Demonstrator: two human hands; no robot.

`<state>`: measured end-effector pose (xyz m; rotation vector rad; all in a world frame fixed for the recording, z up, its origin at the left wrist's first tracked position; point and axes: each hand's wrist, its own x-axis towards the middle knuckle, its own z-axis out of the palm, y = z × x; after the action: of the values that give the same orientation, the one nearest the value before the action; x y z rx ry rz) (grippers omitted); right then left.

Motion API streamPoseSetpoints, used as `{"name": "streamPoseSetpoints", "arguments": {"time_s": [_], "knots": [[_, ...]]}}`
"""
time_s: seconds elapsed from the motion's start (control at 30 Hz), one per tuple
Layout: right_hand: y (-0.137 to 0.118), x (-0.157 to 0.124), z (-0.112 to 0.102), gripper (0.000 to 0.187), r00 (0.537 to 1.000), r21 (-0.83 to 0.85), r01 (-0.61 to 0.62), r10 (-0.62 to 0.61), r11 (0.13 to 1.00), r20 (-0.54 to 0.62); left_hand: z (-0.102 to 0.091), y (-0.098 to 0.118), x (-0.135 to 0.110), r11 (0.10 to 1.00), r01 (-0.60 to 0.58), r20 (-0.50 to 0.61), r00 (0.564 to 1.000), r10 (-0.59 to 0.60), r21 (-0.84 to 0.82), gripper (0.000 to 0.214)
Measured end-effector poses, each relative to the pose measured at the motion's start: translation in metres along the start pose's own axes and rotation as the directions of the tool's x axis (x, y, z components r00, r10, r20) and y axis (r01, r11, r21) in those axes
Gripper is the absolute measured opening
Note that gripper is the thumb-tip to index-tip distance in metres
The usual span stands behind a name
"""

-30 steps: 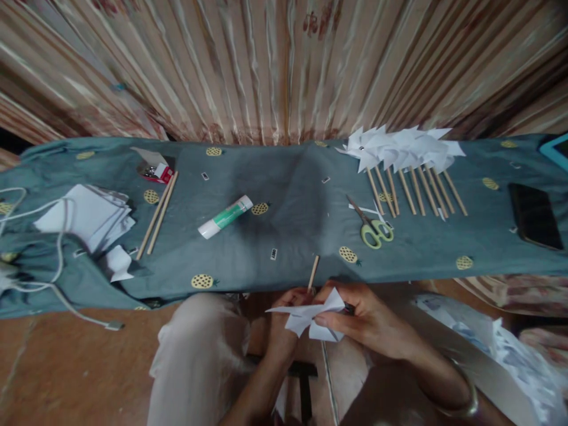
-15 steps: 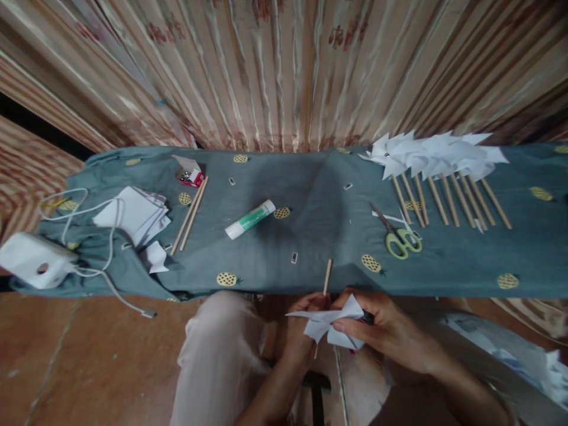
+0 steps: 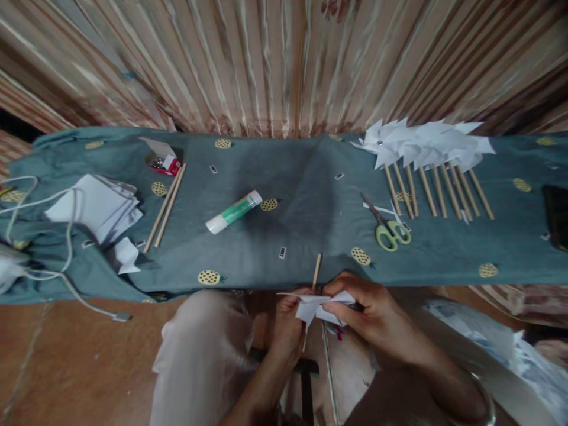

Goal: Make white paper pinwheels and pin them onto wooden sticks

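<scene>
Over the front edge of the table, between my knees, a white paper pinwheel [image 3: 313,309] lies against a thin wooden stick [image 3: 316,272]. My left hand [image 3: 287,324] is closed around the stick behind the paper, its fingertips partly hidden. From the right, my right hand [image 3: 373,310] pinches the pinwheel, thumb on its front near the middle and fingers behind. A small dark item shows at the right fingers, too covered to name. Green-handled scissors [image 3: 387,228] lie on the cloth beyond my right hand, and a glue stick [image 3: 234,212] rests left of centre.
Finished-looking pinwheels [image 3: 426,145] lie in a row at back right. On the left are two loose sticks [image 3: 165,207], an open red box [image 3: 166,163] of small metal pieces, stacked white paper [image 3: 95,204] and a white cable [image 3: 70,236]. A dark phone-like object [image 3: 557,216] sits at the right edge.
The view has shifted right, so the table items appear further left. Both hands keep their grip, and the pinwheel has tilted flatter. The dark object at the right edge has come into view.
</scene>
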<state>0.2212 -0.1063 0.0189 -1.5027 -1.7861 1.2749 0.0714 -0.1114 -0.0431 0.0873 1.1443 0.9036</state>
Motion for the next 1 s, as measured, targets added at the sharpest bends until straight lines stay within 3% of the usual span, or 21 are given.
{"name": "streamPoseSetpoints", "arguments": {"time_s": [0.23, 0.47, 0.83, 1.0], "knots": [[-0.001, 0.006, 0.001, 0.008, 0.977, -0.177, 0.155, -0.178, 0.972, -0.121, -0.009, -0.005, 0.008, 0.997, 0.030, -0.006, 1.000, -0.030, 0.065, 0.026], [0.002, 0.015, 0.000, 0.014, 0.901, -0.378, 0.282, -0.378, 0.882, -0.211, -0.012, -0.003, 0.013, 0.989, 0.056, 0.025, 0.998, -0.060, 0.136, 0.032], [0.016, 0.016, 0.002, 0.023, 0.884, -0.386, 0.313, -0.414, 0.868, -0.216, -0.023, -0.007, 0.017, 0.955, 0.058, 0.036, 0.997, -0.072, 0.289, 0.027], [0.018, 0.016, 0.003, 0.024, 0.868, -0.404, 0.331, -0.443, 0.853, -0.224, -0.027, -0.009, 0.018, 0.952, 0.031, 0.090, 0.994, -0.062, 0.304, 0.024]]}}
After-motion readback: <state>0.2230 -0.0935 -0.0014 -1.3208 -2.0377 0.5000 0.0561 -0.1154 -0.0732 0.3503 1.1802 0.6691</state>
